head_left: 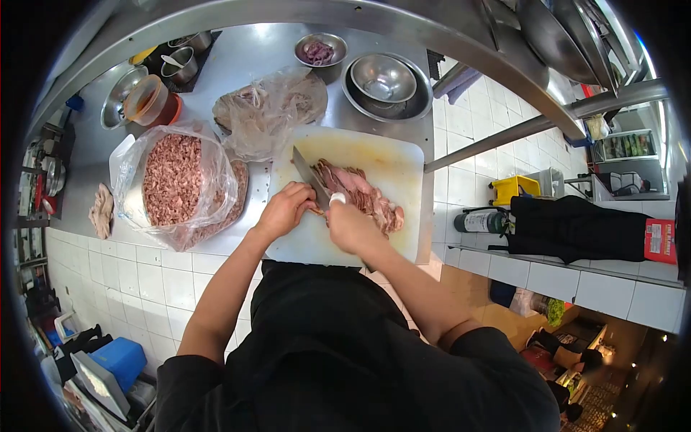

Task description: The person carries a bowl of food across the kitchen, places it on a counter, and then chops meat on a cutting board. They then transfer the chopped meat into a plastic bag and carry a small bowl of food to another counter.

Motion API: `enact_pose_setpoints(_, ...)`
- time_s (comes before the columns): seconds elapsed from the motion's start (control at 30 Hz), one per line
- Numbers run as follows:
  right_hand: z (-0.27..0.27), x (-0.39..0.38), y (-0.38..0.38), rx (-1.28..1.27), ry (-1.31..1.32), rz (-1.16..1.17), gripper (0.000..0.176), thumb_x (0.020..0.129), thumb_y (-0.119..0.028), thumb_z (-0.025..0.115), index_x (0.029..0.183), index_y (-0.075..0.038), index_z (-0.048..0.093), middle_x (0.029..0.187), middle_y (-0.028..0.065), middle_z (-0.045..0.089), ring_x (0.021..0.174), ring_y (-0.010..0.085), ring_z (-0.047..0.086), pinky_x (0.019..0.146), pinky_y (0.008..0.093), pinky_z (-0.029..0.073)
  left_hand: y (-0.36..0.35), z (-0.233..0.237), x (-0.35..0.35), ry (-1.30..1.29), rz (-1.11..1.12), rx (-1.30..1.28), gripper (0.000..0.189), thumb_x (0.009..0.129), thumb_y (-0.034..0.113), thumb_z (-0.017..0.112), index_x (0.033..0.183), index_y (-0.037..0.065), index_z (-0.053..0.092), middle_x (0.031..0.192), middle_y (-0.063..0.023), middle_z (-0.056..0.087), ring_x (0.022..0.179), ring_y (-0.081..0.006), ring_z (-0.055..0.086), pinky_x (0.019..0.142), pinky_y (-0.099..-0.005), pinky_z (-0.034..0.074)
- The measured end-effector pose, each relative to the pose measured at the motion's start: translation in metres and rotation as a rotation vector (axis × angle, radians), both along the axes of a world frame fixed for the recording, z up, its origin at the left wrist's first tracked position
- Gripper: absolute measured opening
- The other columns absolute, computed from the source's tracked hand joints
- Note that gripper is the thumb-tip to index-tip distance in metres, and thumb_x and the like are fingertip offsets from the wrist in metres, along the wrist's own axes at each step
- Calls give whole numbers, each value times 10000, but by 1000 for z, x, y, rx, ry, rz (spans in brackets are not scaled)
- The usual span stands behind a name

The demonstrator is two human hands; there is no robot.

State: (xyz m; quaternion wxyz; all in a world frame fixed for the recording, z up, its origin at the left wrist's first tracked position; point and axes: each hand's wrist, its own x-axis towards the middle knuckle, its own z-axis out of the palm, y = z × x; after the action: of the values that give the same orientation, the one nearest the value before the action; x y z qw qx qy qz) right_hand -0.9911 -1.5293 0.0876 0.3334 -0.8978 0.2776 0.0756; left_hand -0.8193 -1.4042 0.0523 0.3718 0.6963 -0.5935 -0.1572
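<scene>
At centre frame the left hand (284, 210) is closed round the handle of the knife (308, 173). The right hand (350, 225) curls onto the sliced meat (360, 191) on the cutting board (392, 155), though I cannot tell whether it grips it. The blade runs just beside those fingers, so if the slippery meat shifts, the edge could nick them.

White lettering on the red box (659, 240) (far right) seems unreadable.

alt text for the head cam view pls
A person's left hand grips a knife while the right hand steadies sliced meat on a white cutting board on a steel counter. A bag of chopped meat and metal bowls sit nearby.
</scene>
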Motion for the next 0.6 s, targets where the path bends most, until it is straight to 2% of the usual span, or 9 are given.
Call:
enact_pose_setpoints(0.07,-8,-4,2,-41,24,-23,380,1117,-279,545,1080,94,611,890,350,725,873,536,729,757,624,557,-1,-1,-1,9,12,-8,192,929,48,750,1112,52,691,1161,-115,713,1094,-365,663,917,-449,567)
enact_pose_setpoints(0.17,-9,-5,-5,87,-74,-115,391,1118,-283,549,1071,101,608,880,341,728,855,537,727,755,621,554,3,-2,-4,26,-22,-44,206,925,42,757,1118,38,686,1157,-129,709,1098,-377,662,929,-450,560)
enact_pose_setpoints(0.23,0,-10,-18,15,-9,-38,396,1133,-313,504,1102,70,600,925,320,745,871,510,746,762,621,569,3,-3,-8,41,102,-90,193,924,47,761,1099,23,681,1158,-142,709,1105,-395,650,934,-470,551)
enact_pose_setpoints(0.33,9,-16,-20,-46,17,-3,378,1137,-304,497,1089,60,593,924,309,748,869,495,748,748,614,567,2,0,-16,85,121,-60,204,919,40,768,1100,12,679,1164,-152,708,1116,-403,644,947,-474,546)
enact_pose_setpoints(0.43,21,-22,-20,-90,23,16,347,1134,-271,504,1074,60,588,900,297,744,860,492,742,734,607,557,-15,-2,-19,33,52,-59,213,914,37,772,1106,17,681,1172,-148,710,1123,-396,644,952,-464,545)
enact_pose_setpoints(0.6,45,-39,-17,-102,36,51,333,1134,-259,489,1088,57,584,887,285,742,851,494,740,754,604,561,-15,-3,-16,35,56,-69,197,912,38,777,1093,29,699,1138,-143,722,1085,-386,661,938,-459,552)
